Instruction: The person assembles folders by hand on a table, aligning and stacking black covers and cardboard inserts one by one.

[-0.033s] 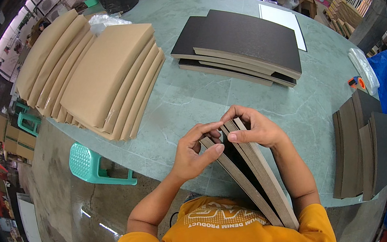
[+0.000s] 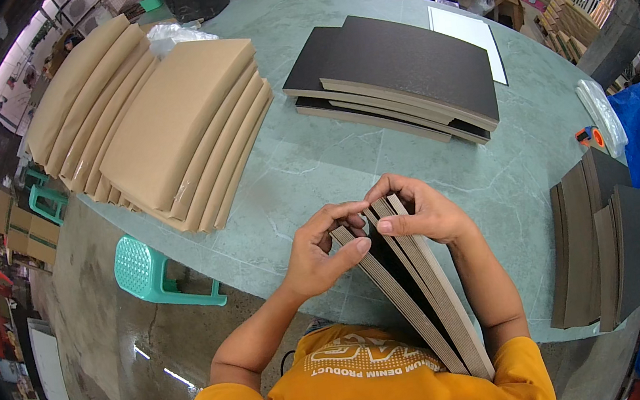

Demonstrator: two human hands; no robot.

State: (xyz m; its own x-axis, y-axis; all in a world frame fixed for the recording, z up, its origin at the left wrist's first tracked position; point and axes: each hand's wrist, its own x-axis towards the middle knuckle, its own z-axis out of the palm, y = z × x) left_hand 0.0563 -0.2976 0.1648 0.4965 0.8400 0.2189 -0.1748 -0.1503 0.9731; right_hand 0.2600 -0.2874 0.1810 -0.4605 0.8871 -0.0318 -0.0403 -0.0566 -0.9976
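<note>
I hold a bundle of several thin boards (image 2: pixel 423 307), brown at the edges and black on the faces. It stands on edge, slanting from the table's near rim toward my chest. My left hand (image 2: pixel 317 255) pinches the left boards at their top end. My right hand (image 2: pixel 420 212) grips the right boards, fingers curled over the top. Between the two hands the bundle is spread apart, showing a black face inside.
On the round green table (image 2: pixel 315 160) lie fanned brown paper-wrapped packs (image 2: pixel 168 131), a stack of black boards (image 2: pixel 399 62) with a white sheet (image 2: pixel 467 30) behind, and dark boards (image 2: pixel 605 245) at the right. A small orange tool (image 2: pixel 590 137) lies nearby. A green plastic stool (image 2: pixel 157 272) stands below left.
</note>
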